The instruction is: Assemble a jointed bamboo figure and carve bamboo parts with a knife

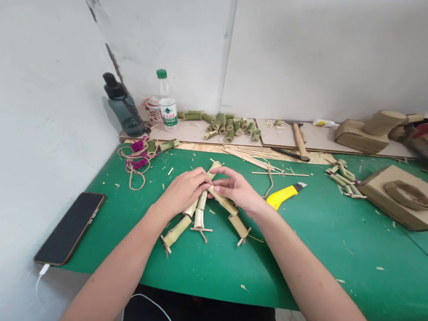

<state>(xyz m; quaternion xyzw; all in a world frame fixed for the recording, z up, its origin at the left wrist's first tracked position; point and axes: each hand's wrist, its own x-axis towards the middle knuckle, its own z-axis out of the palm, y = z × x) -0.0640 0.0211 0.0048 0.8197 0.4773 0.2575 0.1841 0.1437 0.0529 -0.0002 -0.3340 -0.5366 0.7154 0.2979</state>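
Green table (210,274) by pale walls (282,48), both hands at the bamboo figure

The jointed bamboo figure (179,231) lies at the middle of the table, its lower pieces spread toward the person, with crossed sticks at their ends. The left hand (187,189) and right hand (235,189) meet over its upper part. The left fingers are bunched together there; whether they clamp anything, I cannot tell. The right thumb touches a bamboo piece while the index finger stands apart from it; the grip itself is hidden. A yellow cutter (282,195) lies just beside the right forearm, thin sticks (249,157) beyond the hands, and a phone (71,227) at the table's left edge.
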